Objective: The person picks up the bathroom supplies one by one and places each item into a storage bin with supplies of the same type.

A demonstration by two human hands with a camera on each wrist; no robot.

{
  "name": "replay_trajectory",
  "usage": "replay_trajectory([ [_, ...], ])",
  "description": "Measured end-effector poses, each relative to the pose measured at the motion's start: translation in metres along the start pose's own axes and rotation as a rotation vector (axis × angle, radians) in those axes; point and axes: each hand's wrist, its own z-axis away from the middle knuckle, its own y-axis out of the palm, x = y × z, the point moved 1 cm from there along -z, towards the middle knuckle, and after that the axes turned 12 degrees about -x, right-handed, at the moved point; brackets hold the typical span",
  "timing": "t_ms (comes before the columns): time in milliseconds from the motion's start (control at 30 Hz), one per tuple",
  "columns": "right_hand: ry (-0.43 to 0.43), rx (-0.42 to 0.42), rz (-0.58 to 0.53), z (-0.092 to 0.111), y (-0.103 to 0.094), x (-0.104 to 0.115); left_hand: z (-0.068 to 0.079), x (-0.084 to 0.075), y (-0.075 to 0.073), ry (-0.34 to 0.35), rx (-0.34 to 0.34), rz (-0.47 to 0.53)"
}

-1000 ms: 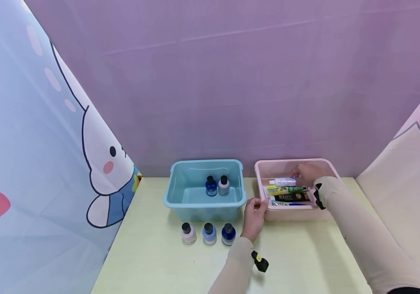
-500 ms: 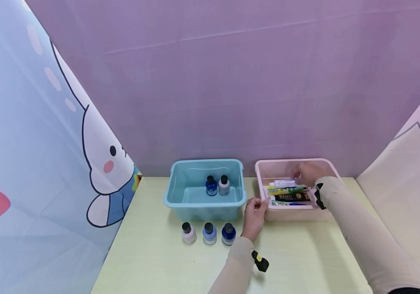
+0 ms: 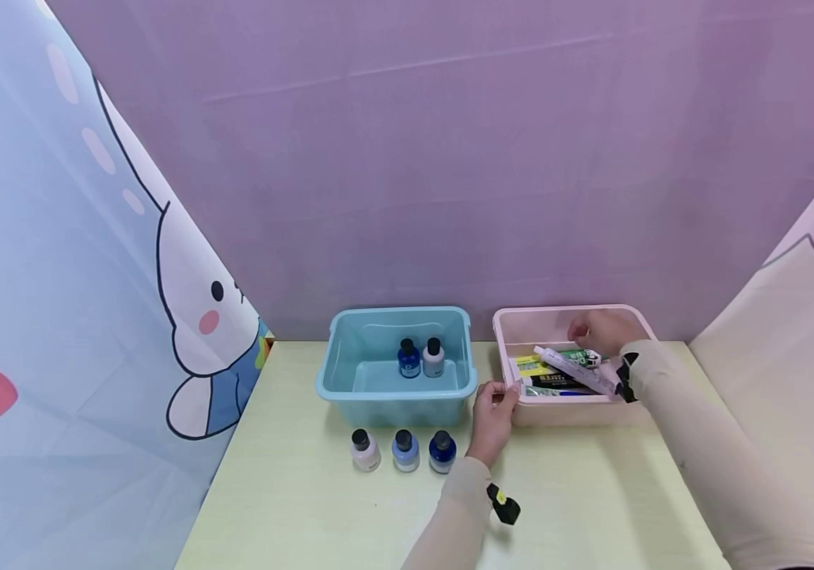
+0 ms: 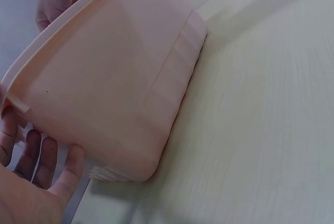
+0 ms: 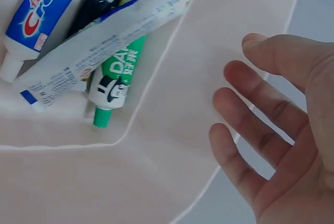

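My left hand grips the near left corner of a pink plastic bin, its fingers against the bin wall in the left wrist view. Inside the bin lie several toothpaste tubes. A white toothpaste tube lies slantwise on top, across a green-and-yellow toothpaste tube and a black toothpaste tube. Beside them is a blue-and-white toothpaste tube. Over the far right part of the bin, my right hand holds nothing; its fingers are spread, apart from the tubes.
A blue bin stands to the left, holding a dark blue bottle and a pale bottle. In front of it stand a pale pink bottle, a light blue bottle and a dark blue bottle. A purple curtain hangs behind.
My right hand has let go of the white toothpaste tube, which now lies slantwise over the others instead of along the far side. The left hand stays at the bin corner.
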Motion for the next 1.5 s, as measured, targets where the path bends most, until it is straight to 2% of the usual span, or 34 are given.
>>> replay_trajectory([
  [133, 0.008, 0.012, -0.015, 0.0, -0.003, 0.002, 0.0, -0.001, 0.0, 0.001, -0.007, 0.0],
  [333, 0.017, -0.016, -0.055, 0.007, -0.011, 0.019, 0.0, -0.001, 0.0, -0.006, -0.007, 0.009],
  [567, -0.076, -0.085, -0.023, 0.015, -0.012, 0.036, -0.005, 0.003, -0.005, 0.024, 0.02, -0.004],
  [733, -0.099, -0.162, -0.089, 0.028, -0.01, 0.049, -0.004, 0.002, -0.01, 0.028, 0.042, -0.024],
  [900, -0.118, -0.251, -0.122, 0.044, 0.002, 0.059, 0.012, 0.003, -0.017, 0.028, 0.066, -0.034],
  [1067, -0.097, -0.333, -0.126, 0.059, 0.014, 0.072, 0.041, 0.01, -0.028, 0.057, 0.132, -0.068],
  [1200, -0.043, -0.369, -0.189, 0.069, 0.025, 0.085, 0.063, 0.013, -0.041, 0.071, 0.197, -0.12],
  [1333, 0.025, -0.395, -0.271, 0.076, 0.037, 0.101, 0.076, 0.01, -0.062, 0.116, 0.232, -0.142],
  [1500, 0.067, -0.454, -0.353, 0.083, 0.049, 0.124, 0.083, 0.0, -0.095, 0.194, 0.247, -0.119],
])
